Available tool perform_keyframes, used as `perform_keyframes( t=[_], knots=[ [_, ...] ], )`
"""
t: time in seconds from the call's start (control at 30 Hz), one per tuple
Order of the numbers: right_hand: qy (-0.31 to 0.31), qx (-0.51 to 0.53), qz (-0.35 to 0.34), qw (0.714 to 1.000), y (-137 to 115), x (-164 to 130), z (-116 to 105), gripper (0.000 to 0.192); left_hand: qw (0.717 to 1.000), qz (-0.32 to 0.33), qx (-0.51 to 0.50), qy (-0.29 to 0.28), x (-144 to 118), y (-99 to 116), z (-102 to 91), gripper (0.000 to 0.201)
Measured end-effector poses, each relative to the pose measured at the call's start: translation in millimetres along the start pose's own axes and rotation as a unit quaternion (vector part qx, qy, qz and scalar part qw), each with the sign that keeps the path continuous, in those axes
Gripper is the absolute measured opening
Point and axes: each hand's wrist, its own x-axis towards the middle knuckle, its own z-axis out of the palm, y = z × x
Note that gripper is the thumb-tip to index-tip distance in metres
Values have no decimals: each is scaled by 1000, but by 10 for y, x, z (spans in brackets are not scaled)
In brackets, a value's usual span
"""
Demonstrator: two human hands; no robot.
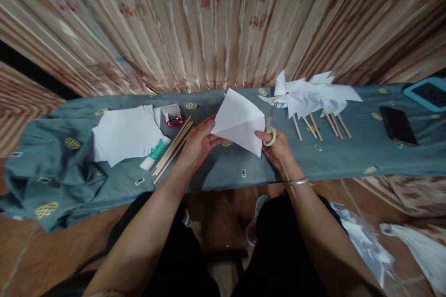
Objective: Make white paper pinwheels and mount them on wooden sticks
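A creased white square of paper [239, 118] is held up over the cloth, between both hands. My left hand [202, 141] pinches its left corner between thumb and fingers. My right hand [277, 146] is closed around the pale green handles of a pair of scissors [270, 134], and its thumb also presses the paper's right edge. The scissors' blades point away from me, beside the paper. Left of my left hand lie several wooden sticks [174, 146], a green and white tube [155, 153] and a red box of small metal pins [172, 115].
A stack of white paper sheets [127, 132] lies at the left. Several paper pinwheels [310, 95] on sticks lie at the right, near a black phone [398, 125] and a blue-framed device [427, 94]. A grey-green cloth [223, 174] covers the narrow table before a curtain [216, 23].
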Motion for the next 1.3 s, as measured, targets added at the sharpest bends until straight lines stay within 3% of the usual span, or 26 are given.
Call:
perform_keyframes(
  t=[0.17,0.33,0.47,0.87,1.03,1.2,1.3],
  knots=[
    [35,20,-33,999,70,19,127,32,997,-51,-50,1,-58,-166,114,41],
    [21,-2,-45,999,107,5,219,34,992,-39,-74,93,-36,-260,108,35],
    [22,5,-45,999,140,6,241,32,987,-45,-89,126,5,-235,66,30],
    [15,-2,-44,999,191,-9,262,31,985,-35,-99,138,40,-150,26,21],
    [24,10,-43,999,197,-2,277,31,987,-14,-103,123,43,-127,41,29],
    [25,28,-46,998,207,-3,337,35,995,-27,-27,90,-17,-252,115,43],
    [6,24,-50,998,187,-9,366,38,995,-17,2,100,-22,-324,123,41]
  ],
)
